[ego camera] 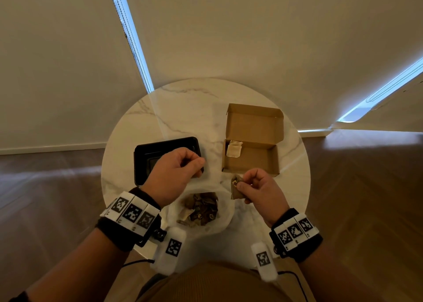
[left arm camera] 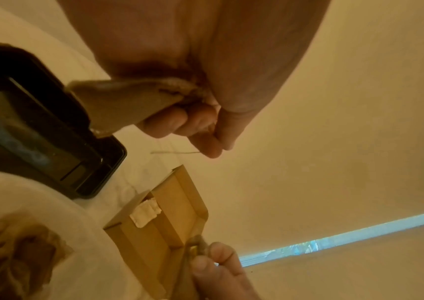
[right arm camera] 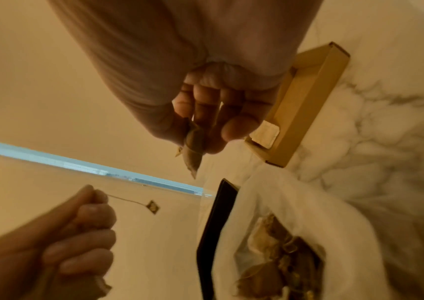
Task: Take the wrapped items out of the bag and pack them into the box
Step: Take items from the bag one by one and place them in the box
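Two tea bags are out of the plastic bag (ego camera: 225, 212), one in each hand. My left hand (ego camera: 174, 175) curls its fingers (left arm camera: 169, 123) round a brown sachet (left arm camera: 118, 105) above the black tray (ego camera: 146, 155). My right hand (ego camera: 261, 190) pinches another sachet (ego camera: 235, 188) just short of the cardboard box (ego camera: 251, 157), lid folded back for loading. One pale packet (ego camera: 234, 149) lies in the box's far left corner, leaving room. More remain bagged on the bench (ego camera: 183, 109).

right hand (ego camera: 261, 190) pinches brown packet (ego camera: 235, 188) | box (ego camera: 251, 162) holds one pale packet (ego camera: 234, 148)
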